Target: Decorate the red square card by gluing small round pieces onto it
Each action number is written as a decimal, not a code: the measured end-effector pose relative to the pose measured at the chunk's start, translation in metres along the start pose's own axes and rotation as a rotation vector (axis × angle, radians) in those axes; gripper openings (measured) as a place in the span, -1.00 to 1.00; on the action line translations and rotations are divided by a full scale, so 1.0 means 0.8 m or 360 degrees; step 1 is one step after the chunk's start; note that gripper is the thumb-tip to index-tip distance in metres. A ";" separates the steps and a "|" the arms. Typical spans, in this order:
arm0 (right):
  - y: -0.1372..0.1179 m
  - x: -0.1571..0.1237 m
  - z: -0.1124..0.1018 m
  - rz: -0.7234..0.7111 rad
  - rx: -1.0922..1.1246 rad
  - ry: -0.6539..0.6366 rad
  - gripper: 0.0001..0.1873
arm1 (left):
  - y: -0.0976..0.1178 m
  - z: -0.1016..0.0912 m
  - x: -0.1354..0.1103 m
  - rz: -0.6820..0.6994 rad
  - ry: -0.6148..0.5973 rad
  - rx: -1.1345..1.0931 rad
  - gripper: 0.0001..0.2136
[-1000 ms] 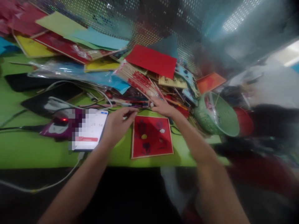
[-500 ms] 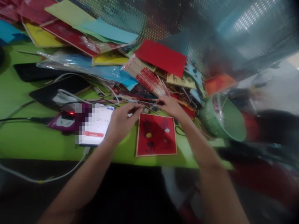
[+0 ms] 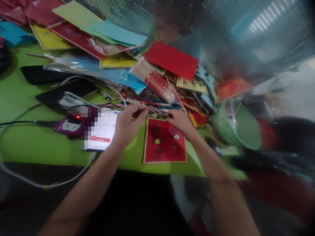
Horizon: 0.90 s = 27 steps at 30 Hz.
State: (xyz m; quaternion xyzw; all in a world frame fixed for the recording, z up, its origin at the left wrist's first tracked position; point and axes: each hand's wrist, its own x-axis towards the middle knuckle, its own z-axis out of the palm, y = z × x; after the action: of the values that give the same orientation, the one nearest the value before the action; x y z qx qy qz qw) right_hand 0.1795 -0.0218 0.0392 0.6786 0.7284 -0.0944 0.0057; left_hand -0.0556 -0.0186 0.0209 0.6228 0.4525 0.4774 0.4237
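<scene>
A: Item one, the hands?

B: Left hand [image 3: 129, 124]: above the near part of the bright green surface [image 3: 29, 147], its grip pressed together, thumb and forefinger pinching one end of a thin wooden stick [image 3: 157, 113]. Right hand [image 3: 180, 120]: fingers curled down at the stick's other end. The blur keeps me from telling whether that grip is closed on it or only touching.

A: The stick's place?

B: It is level between the two hands, just past the far edge of a red square card with a pale wooden border [image 3: 165, 147]. The card lies flat on the surface between the forearms, with dark flower shapes and a small yellow dot on its face.

A: To the left?

B: A white-screened phone [image 3: 104, 131] lies flat, just beside the left wrist. A white cable [image 3: 49, 184] trails off the near edge.

A: To the right?

B: A pale green perforated plastic bowl [image 3: 238, 129], tipped on its side, near the right forearm but apart from it.

A: Behind?

B: A clear-wrapped bundle of sticks with red bands [image 3: 154, 80] lies aslant just beyond the hands. A plain red paper sheet [image 3: 172, 60] overlaps its far end, among a heap of coloured cards.
</scene>
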 end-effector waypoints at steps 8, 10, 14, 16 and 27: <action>-0.002 -0.006 -0.006 -0.0043 -0.0131 -0.0075 -0.82 | -0.002 0.001 0.001 0.0017 -0.0006 -0.0054 -0.81; -0.002 -0.008 -0.005 -0.0060 -0.0113 -0.0085 -0.83 | -0.001 0.001 0.001 0.0030 -0.0017 -0.0060 -0.81; -0.003 -0.004 0.003 -0.0035 -0.0115 -0.0063 -0.81 | -0.002 0.002 0.000 0.0057 -0.0015 -0.0071 -0.82; -0.004 -0.001 0.006 -0.0023 -0.0129 -0.0068 -0.81 | -0.003 0.002 0.001 0.0058 -0.0014 -0.0066 -0.82; -0.015 0.003 -0.009 -0.0198 -0.0441 -0.0176 -0.80 | -0.004 0.003 0.001 0.0061 -0.0001 -0.0128 -0.81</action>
State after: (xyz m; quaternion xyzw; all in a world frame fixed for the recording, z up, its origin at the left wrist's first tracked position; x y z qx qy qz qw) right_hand 0.1685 -0.0194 0.0471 0.6185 0.7737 -0.0304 0.1335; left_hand -0.0539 -0.0169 0.0174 0.6140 0.4209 0.5029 0.4393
